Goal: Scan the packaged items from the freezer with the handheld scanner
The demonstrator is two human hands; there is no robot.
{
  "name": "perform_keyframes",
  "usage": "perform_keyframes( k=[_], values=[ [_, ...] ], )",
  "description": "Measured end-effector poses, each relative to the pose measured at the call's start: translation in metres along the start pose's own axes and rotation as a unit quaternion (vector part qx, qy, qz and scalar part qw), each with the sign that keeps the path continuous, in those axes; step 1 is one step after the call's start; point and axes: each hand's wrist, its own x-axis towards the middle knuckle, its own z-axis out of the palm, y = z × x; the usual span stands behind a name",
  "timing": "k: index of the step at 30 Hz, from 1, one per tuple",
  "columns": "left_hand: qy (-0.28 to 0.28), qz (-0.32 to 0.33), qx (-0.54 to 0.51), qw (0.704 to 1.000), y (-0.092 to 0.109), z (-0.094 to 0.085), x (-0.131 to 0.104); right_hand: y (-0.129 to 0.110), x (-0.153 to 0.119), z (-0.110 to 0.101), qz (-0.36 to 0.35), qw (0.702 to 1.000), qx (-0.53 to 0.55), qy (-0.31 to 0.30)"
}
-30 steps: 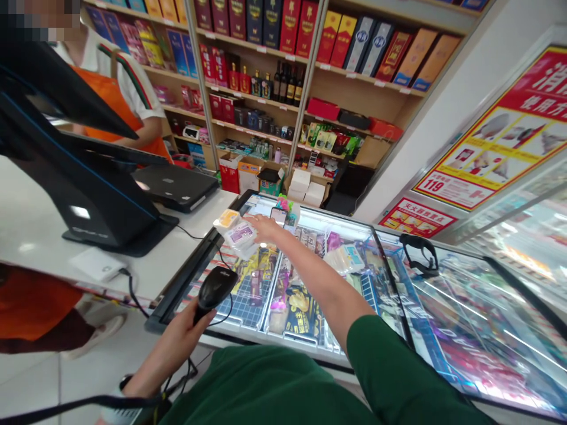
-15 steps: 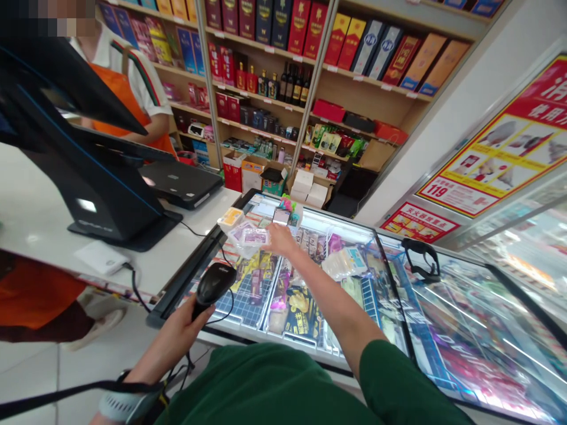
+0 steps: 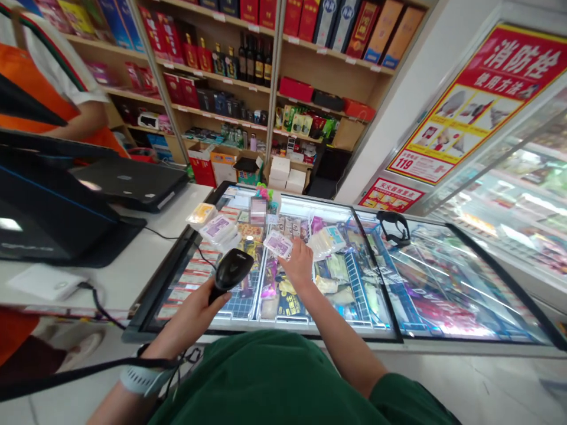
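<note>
My left hand (image 3: 211,301) is wrapped round the handle of a black barcode scanner (image 3: 233,268), held above the near left part of the freezer's glass top. Between the fingers of my right hand (image 3: 299,262) is a clear package with a purple-and-white label (image 3: 278,244), just right of the scanner's head. Similar purple-labelled packages (image 3: 220,229) lie on the left of the glass, beside a yellow-labelled package (image 3: 201,215). To the right of my right hand lies a clear package with a blue label (image 3: 328,241).
A black monitor stand (image 3: 53,206) and a white box with a cable (image 3: 44,282) stand on the left counter. A person in an orange apron (image 3: 57,88) is behind it. A black strap-like object (image 3: 394,229) lies on the freezer, right. Stocked shelves (image 3: 212,71) stand behind.
My right hand has moved away from the pile on the left, carrying one purple-labelled package right and nearer to me. The scanner is now closer to it. The view has turned to the right.
</note>
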Motion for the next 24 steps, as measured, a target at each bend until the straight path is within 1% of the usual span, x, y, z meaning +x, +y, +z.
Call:
perform_keyframes(
  k=[3,7,14,24],
  values=[
    [-0.023,0.014,0.008,1.000,0.012,0.008,0.005,0.003,-0.008,-0.007,0.000,1.000,-0.005,0.016],
    [-0.058,0.030,0.010,0.998,0.020,0.016,0.008,0.004,-0.014,-0.012,0.004,1.000,-0.012,0.019],
    [-0.080,0.031,0.012,0.996,0.022,0.024,0.008,0.004,-0.019,-0.011,-0.004,0.999,-0.016,0.049],
    [-0.093,0.031,0.011,0.995,0.027,0.028,0.007,0.001,-0.020,-0.008,-0.008,0.998,-0.021,0.056]
  ],
)
